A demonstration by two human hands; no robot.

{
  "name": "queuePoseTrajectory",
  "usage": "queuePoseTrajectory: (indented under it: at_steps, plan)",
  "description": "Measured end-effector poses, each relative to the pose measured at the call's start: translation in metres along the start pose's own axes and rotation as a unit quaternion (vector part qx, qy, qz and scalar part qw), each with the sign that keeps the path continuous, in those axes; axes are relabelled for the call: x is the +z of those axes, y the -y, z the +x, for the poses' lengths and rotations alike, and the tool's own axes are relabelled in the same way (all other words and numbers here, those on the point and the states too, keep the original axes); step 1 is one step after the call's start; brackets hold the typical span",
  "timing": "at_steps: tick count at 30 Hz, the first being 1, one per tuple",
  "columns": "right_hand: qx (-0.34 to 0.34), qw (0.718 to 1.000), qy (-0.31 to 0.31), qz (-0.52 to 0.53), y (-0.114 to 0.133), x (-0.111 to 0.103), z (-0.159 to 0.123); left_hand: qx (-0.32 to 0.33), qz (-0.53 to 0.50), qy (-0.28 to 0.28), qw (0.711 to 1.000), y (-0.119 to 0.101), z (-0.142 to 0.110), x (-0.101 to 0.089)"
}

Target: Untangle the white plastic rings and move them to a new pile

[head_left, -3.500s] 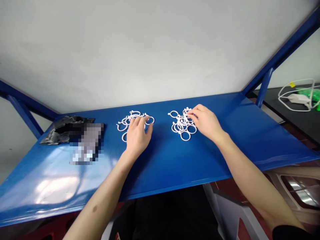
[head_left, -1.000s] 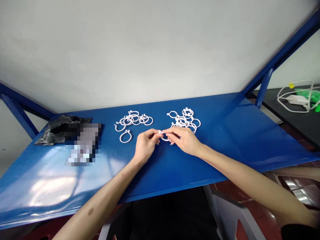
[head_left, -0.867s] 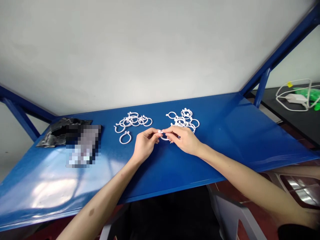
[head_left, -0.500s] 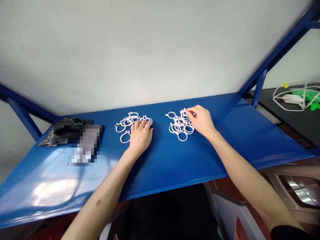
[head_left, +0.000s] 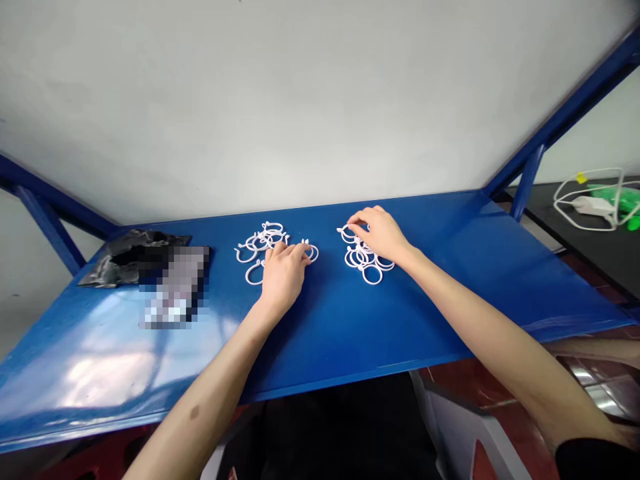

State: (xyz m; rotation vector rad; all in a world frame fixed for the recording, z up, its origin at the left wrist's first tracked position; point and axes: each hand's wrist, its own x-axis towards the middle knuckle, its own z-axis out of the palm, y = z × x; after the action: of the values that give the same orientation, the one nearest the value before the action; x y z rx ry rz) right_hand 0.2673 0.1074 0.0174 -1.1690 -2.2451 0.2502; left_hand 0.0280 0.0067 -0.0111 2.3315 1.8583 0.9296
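White curtain rings with small eyelets lie in two loose piles on the blue table [head_left: 330, 333]. My left hand [head_left: 283, 277] is at the right side of the left pile [head_left: 260, 241], its fingers curled, with one ring [head_left: 314, 253] at its thumb and fingertips. Some rings under this hand are hidden. Over the back of the right pile [head_left: 357, 257] is my right hand [head_left: 383, 233]. Its thumb and index finger pinch a ring [head_left: 345, 233] at that pile's back left. The palm covers part of the pile.
At the left of the table lie a crumpled black plastic bag [head_left: 120, 257] and a blurred-out flat item [head_left: 180, 283]. Blue metal braces [head_left: 527, 180] rise at both ends. A white cable [head_left: 595, 203] and green plastic rest on a dark surface at right.
My right hand has moved left across the back of the right pile, to the ring at its left. By my left hand, a ring now sticks out to the right, away from the left pile.
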Motion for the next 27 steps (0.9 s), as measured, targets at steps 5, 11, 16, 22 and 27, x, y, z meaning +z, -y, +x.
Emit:
queuePoseTrajectory:
  at_steps: [5,11,16,22,27]
  plan:
    - [-0.005,0.997,0.074,0.009,-0.009,0.009,0.027,-0.010,-0.006,-0.030,0.999,0.001,0.001,-0.004]
    - [-0.037,0.992,0.119,0.013,-0.019,0.006,0.025,-0.004,-0.032,-0.063,0.997,-0.002,0.003,-0.008]
    - [-0.044,0.995,0.094,-0.002,-0.013,-0.005,0.017,0.010,-0.083,-0.063,0.995,-0.009,0.004,-0.012]
    - [-0.029,0.998,-0.013,0.063,0.030,-0.018,-0.009,0.050,-0.163,-0.070,0.983,-0.019,0.000,-0.013]
    - [0.054,0.966,0.025,0.250,0.067,-0.005,-0.041,0.118,-0.159,-0.080,0.977,-0.026,-0.007,-0.009]
